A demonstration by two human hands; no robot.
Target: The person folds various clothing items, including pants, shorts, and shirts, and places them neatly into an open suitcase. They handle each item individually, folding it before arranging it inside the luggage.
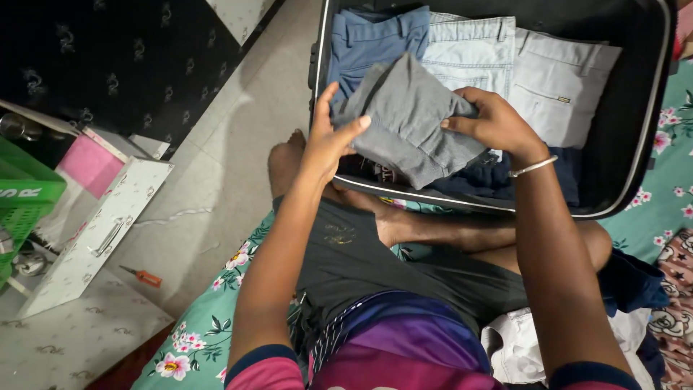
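Two hands grip one folded grey cotton garment (408, 119) between them, left hand (326, 141) pinching its left edge, right hand (491, 123) clasping its right, its long axis slanting down-right above the near rim of the open black suitcase (635, 155).

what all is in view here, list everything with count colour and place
folded garment: one, grey, held over the suitcase's near edge
suitcase: one, black, open on the bed
folded trousers: three, blue, pale blue, light grey, in a row inside the suitcase
dark clothes: navy, in the suitcase under the grey garment
bedsheet: one, green with flowers, under the person
screwdriver: one, orange handle, on the floor at left
basket: one, green, far left
white clothes: beside the person's right leg
bangle: one, silver, right wrist
left hand: grips the garment's left side
right hand: grips its right side
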